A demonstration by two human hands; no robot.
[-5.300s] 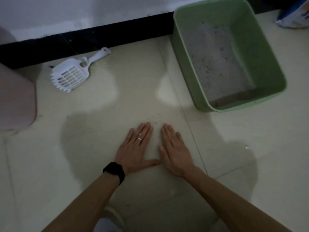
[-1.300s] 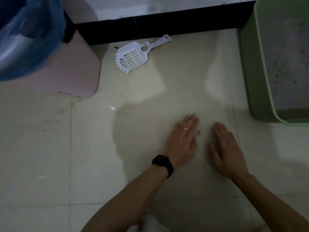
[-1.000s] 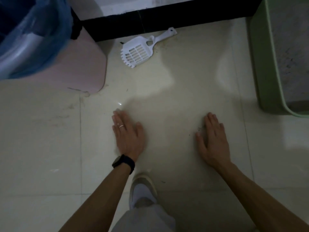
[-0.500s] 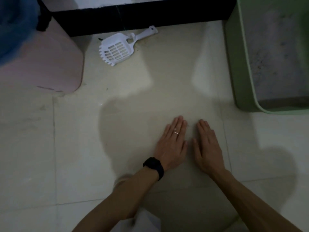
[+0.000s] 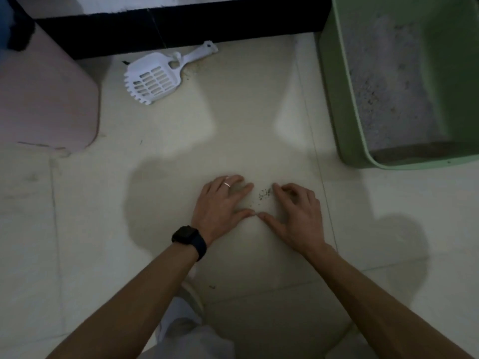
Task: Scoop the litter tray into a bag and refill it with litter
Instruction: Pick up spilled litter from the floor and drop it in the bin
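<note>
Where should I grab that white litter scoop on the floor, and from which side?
Grab the litter scoop by its thin handle, coming from above and from the right. It lies flat, its handle pointing right toward the black skirting board, its wide toothed head nearer you. The handle is the only part narrow enough to wrap fingers round.

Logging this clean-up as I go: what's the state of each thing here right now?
litter tray: upright, thin litter layer inside.
scoop: lying on floor, untouched.
spilled grains: small heap between the hands.
left hand: cupped on floor, holding nothing.
right hand: cupped on floor, holding nothing.
</note>
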